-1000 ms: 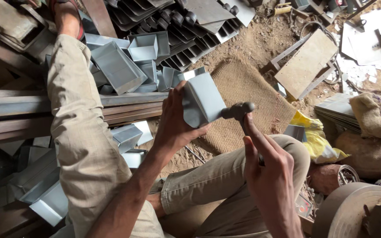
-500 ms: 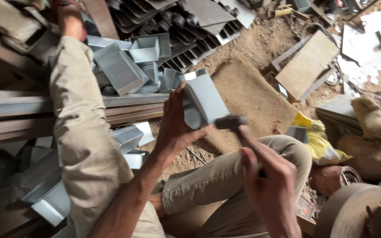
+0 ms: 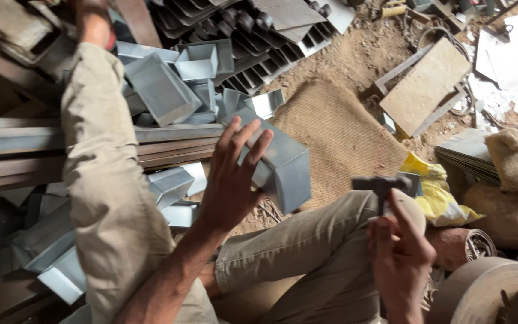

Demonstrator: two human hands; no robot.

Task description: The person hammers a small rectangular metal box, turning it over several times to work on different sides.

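Note:
My left hand (image 3: 232, 177) presses flat against a grey sheet-metal box (image 3: 280, 165), fingers spread over its side, holding it tilted above my bent leg. My right hand (image 3: 400, 258) is closed around the handle of a small hammer (image 3: 382, 186), whose dark head points up and sits a little to the right of the box, apart from it. My legs in khaki trousers (image 3: 115, 198) stretch across the scene.
Several more grey metal boxes (image 3: 163, 90) lie heaped on long metal bars (image 3: 25, 141) at left. A burlap mat (image 3: 337, 132) covers the dirt ahead. A wooden board (image 3: 424, 87), metal sheets (image 3: 469, 150), a yellow bag (image 3: 436, 192) and a sack (image 3: 514, 162) lie at right.
The hammer has drawn back from the box, down and to the right. My left hand has opened from gripping the box to lying flat on it, and the box has tipped lower.

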